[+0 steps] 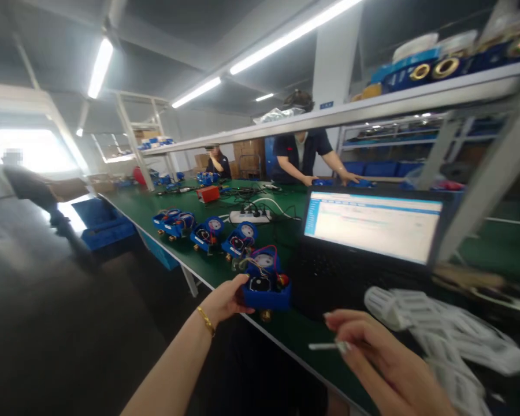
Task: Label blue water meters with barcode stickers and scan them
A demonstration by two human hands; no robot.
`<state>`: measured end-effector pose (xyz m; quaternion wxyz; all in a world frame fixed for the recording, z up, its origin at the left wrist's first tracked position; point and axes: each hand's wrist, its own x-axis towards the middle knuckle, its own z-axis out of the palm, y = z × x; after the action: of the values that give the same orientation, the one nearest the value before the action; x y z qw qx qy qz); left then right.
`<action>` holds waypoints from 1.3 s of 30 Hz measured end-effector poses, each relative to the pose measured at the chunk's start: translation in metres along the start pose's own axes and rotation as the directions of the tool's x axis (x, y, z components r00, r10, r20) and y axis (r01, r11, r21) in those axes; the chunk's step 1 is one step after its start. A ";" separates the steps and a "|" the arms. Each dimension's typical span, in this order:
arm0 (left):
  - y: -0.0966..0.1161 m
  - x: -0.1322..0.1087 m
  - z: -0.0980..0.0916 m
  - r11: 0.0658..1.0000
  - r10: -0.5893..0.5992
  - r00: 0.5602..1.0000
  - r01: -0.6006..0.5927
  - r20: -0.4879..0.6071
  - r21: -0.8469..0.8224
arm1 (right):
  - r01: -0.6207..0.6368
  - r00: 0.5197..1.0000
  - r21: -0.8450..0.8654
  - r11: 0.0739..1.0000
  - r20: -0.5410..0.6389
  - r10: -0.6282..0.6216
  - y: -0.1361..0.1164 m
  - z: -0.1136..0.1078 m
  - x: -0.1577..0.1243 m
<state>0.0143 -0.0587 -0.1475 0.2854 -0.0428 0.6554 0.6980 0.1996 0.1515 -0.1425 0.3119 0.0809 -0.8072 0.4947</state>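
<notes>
My left hand (229, 300) grips the left side of an opened blue meter (266, 297) at the table's front edge. Its round dial lid is tipped up, red and pale wires loop out of it, and a brass fitting sticks out below. Between thumb and fingers, my right hand (364, 341) pinches a thin white strip (322, 346), apart from the meter and to its right. What the strip is exactly, I cannot make out. Beyond the held meter stand similar opened meters: one close by (239, 240), another (207, 234), and more (173, 223) along the edge.
A laptop (372, 225) with its screen lit stands on the green table (134, 202). White labelled strips (446, 329) lie in a heap at right. Behind are a power strip (250, 216) and an orange-red box (208, 193). A co-worker (303, 153) works across the table, under a shelf (329, 115).
</notes>
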 end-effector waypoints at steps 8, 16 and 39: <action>-0.009 -0.030 0.030 0.989 -0.024 0.998 0.016 -0.055 -0.144 | -0.181 0.979 0.221 0.958 -0.049 0.196 0.030 0.055 0.009; 0.004 -0.028 0.041 0.982 -0.046 0.994 0.026 -0.101 -0.190 | -0.182 0.974 0.224 0.957 -0.090 0.207 0.033 0.068 0.040; 0.010 -0.027 0.048 0.981 -0.041 0.991 0.016 -0.127 -0.196 | -0.229 0.955 -0.030 0.973 -0.200 0.219 0.025 0.073 0.069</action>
<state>0.0474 -0.0226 -0.1203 0.2464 -0.1254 0.6008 0.7501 0.1030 0.1144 -0.1438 0.3337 -0.0683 -0.7894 0.5108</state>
